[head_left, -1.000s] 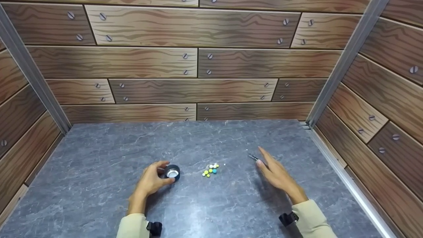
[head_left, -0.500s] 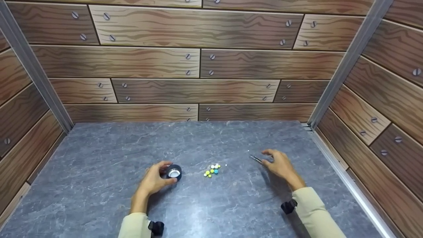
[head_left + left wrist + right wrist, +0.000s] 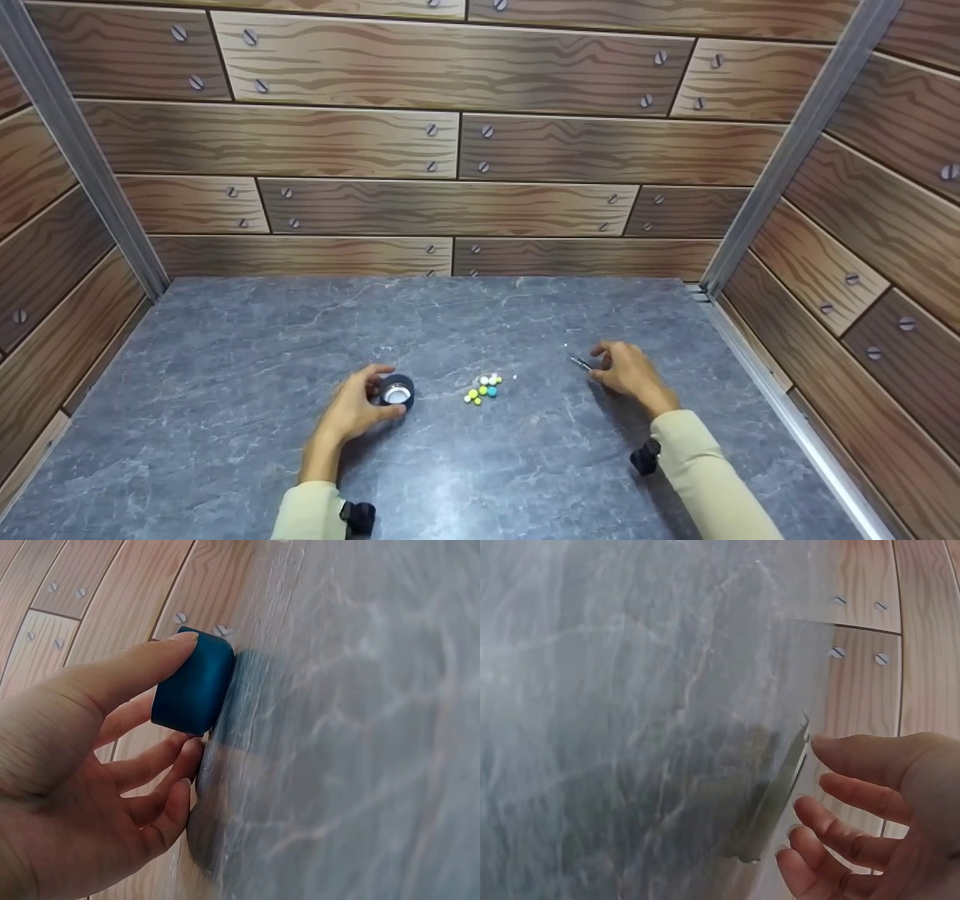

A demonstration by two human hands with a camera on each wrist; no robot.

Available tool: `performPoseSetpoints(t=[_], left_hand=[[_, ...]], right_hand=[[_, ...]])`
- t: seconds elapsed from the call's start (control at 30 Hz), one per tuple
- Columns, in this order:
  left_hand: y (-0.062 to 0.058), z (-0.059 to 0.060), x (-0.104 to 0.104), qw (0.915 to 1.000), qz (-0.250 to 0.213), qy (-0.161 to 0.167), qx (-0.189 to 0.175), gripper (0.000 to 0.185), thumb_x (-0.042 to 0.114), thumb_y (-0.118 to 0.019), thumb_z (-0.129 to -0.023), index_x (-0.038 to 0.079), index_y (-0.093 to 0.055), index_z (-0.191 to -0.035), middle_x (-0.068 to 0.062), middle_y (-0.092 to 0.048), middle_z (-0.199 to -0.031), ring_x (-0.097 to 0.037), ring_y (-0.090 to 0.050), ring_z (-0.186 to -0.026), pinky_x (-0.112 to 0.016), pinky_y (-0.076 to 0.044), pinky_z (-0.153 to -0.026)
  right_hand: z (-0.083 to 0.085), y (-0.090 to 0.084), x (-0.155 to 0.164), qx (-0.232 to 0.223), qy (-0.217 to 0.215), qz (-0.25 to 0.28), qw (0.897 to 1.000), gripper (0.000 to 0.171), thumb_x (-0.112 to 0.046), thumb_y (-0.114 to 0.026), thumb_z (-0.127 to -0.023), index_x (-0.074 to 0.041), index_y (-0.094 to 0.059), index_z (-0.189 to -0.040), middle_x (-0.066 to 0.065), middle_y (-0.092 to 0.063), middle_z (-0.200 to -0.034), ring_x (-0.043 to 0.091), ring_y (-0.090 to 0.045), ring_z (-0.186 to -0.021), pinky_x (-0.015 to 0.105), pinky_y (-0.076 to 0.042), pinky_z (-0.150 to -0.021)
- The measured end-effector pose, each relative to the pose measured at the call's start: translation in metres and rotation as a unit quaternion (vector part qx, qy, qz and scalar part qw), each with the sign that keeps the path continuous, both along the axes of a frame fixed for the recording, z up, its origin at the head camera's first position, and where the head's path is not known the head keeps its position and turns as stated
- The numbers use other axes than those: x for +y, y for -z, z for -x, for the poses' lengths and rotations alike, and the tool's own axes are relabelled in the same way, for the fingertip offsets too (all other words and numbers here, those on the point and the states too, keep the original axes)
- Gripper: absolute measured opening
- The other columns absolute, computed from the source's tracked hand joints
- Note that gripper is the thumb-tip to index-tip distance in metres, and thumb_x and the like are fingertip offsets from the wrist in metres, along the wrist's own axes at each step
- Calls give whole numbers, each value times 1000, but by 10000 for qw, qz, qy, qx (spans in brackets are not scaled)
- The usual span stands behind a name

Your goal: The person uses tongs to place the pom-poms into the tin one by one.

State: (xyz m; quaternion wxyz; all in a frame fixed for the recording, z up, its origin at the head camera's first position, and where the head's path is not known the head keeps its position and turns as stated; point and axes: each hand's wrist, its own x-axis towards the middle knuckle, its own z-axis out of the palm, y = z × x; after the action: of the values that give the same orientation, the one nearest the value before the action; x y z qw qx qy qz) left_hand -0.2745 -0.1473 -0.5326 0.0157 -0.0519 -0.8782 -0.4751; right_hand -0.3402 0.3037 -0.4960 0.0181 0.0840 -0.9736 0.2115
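My left hand [image 3: 352, 405] holds a round blue lid [image 3: 193, 682] between thumb and fingers, on the tabletop. From above, the lid shows a dark rim and a pale, silvery inside. In the left wrist view, the thumb lies across its upper edge. To the right, a pair of thin metal tweezers [image 3: 580, 362] lies flat on the table. My right hand [image 3: 628, 371] is right beside its near end, the thumb tip close to the metal and the fingers loosely bent. In the right wrist view, the tweezers [image 3: 799, 769] appear edge-on against the surface.
Several small beads [image 3: 483, 391] in yellow, white and blue lie loosely grouped between the hands. Stray tiny white beads [image 3: 514, 377] sit to their right. A grey marbled tabletop [image 3: 300, 322] meets wood-patterned walls [image 3: 360, 142] at the back and sides.
My right hand has drawn its outstretched fingers in beside the tweezers, its forearm shifting slightly. The left hand keeps its hold on the lid. The whole head view has shifted a little.
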Motion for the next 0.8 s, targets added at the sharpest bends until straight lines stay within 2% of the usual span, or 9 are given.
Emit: performPoseSetpoints(t=[0.47, 0.8], left_hand=[[0, -1, 0, 9998, -100, 156, 15, 59, 8, -90, -77, 4, -66, -130, -19, -70, -124, -36, -67, -115, -55, -51, -102], [-6, -2, -1, 9998, 74, 195, 9, 57, 9, -89, -78, 3, -66, -131, -14, -72, -124, -31, -68, -110, -52, -53, -98]], right_hand=[[6, 10, -12, 54, 279, -220, 9994, 22, -17, -83, -82, -7, -75, -99, 9, -77, -90, 30, -72, -89, 53, -52, -78], [7, 14, -15, 271, 79, -119, 9995, 9, -8, -79, -83, -7, -76, -92, 11, -76, -86, 30, -71, -84, 51, -54, -75]])
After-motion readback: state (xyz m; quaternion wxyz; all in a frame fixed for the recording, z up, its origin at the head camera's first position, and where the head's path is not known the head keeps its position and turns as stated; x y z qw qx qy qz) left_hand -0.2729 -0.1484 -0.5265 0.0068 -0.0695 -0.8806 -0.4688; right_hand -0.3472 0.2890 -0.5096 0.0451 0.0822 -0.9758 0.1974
